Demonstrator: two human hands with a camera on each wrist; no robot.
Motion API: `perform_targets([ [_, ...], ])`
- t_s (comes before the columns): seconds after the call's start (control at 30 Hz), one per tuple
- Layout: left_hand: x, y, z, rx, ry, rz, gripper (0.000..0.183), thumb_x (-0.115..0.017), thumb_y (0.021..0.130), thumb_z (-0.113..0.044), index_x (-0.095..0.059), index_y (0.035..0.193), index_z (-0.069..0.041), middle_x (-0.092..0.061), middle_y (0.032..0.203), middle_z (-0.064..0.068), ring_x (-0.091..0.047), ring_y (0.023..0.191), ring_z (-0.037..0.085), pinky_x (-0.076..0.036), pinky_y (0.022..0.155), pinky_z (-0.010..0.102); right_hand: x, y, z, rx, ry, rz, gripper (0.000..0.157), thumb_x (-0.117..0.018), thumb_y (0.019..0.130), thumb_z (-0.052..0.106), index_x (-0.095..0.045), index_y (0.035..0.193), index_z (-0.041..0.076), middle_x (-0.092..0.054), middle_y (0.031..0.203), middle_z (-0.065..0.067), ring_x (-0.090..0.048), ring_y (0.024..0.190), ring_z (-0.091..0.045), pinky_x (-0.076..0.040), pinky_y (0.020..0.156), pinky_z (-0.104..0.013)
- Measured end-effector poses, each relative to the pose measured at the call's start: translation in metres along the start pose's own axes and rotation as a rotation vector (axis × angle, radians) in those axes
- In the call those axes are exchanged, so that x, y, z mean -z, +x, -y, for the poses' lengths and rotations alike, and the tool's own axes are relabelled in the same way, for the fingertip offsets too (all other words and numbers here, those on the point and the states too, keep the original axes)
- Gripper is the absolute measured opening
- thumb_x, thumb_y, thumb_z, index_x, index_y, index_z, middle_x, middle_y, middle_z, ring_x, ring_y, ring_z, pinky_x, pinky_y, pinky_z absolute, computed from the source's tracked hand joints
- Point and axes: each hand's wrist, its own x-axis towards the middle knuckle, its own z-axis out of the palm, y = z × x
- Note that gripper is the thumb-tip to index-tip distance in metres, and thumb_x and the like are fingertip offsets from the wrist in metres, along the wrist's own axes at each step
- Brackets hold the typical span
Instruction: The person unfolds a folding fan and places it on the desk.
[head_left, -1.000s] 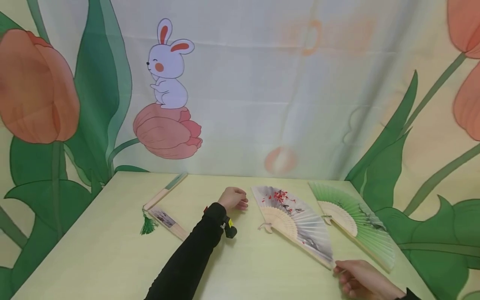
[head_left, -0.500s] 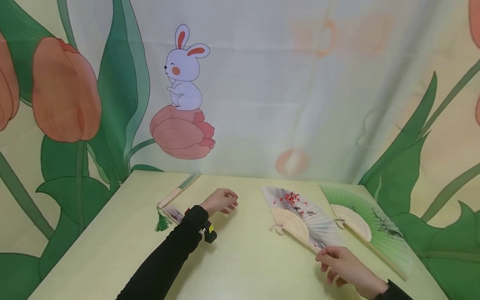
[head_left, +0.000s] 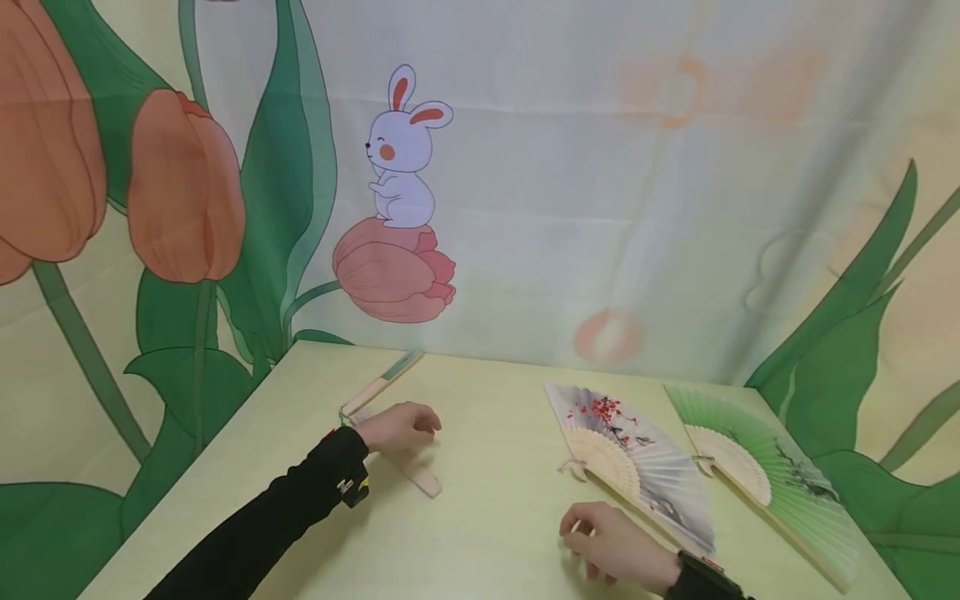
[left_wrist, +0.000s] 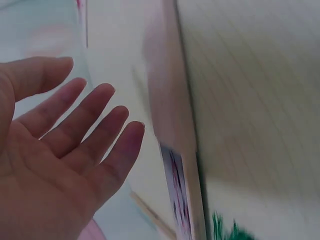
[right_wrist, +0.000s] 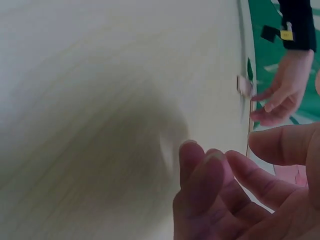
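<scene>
My left hand hovers over a folded fan at the left of the table, covering part of it. In the left wrist view its fingers are spread and relaxed beside that folded fan, which has a green tassel close by. A second folded fan lies behind, angled away to the back. My right hand is over the table just left of the white spread fan with red blossoms. Its fingers are loosely bent, with nothing held in them.
A green spread fan lies to the right of the white one, near the table's right edge. The pale yellow table ends at a hanging cloth printed with tulips and a rabbit.
My right hand has come away from the end of the white fan and moved left. My left hand has moved left over the folded fan. The head view has turned left.
</scene>
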Motion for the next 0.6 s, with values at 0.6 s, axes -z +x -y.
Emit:
perform_targets([
  [0.6, 0.004, -0.036, 0.018, -0.177, 0.606, -0.04, 0.02, -0.078, 0.089, 0.002, -0.073, 0.106, -0.007, -0.065, 0.097, 0.005, -0.062, 0.092, 0.024, -0.057, 0.082, 0.039, -0.058, 0.099, 0.088, 0.195, -0.376, -0.106, 0.015, -0.068, 0.092, 0.009, -0.068, 0.105, 0.002, -0.061, 0.077, -0.001, -0.053, 0.062, -0.012, -0.042, 0.054, -0.027],
])
